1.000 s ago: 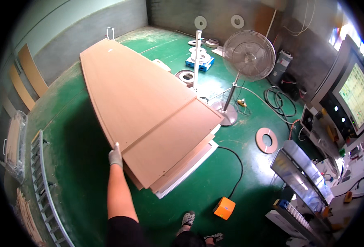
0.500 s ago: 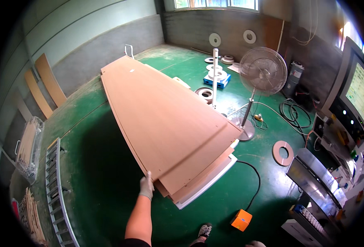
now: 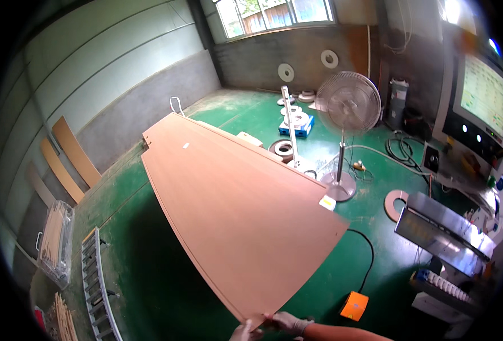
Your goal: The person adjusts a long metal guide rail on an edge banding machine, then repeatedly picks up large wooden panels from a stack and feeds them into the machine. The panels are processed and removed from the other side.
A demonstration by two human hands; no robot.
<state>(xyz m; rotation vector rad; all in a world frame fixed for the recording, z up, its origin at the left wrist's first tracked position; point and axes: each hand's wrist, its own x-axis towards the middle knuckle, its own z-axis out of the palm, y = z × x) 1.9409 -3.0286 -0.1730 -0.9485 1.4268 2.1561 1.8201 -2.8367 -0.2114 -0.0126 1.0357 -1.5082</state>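
A large brown wood panel (image 3: 245, 210) stretches from the far left toward me, with a small white label (image 3: 186, 146) on its far part. At its near corner my left hand (image 3: 245, 331), gloved, grips the edge from the left side. My right hand (image 3: 288, 324), gloved as well, closes on the same corner from the right, close beside the left. Both hands are partly cut off or foreshortened, and the fingers under the panel are hidden. What supports the panel is mostly covered by it.
A pedestal fan (image 3: 349, 105) stands right of the panel. An orange box (image 3: 354, 306) with a black cable lies on the green floor. A ladder (image 3: 99, 287) and wrapped strips (image 3: 56, 241) are at left. A machine screen (image 3: 484, 91) and edging rolls (image 3: 295, 119) stand farther off.
The panel's near end has come toward me, covering the stacked boards beneath. My left hand moved from the panel's left edge to its near corner, and my right hand joined it there.
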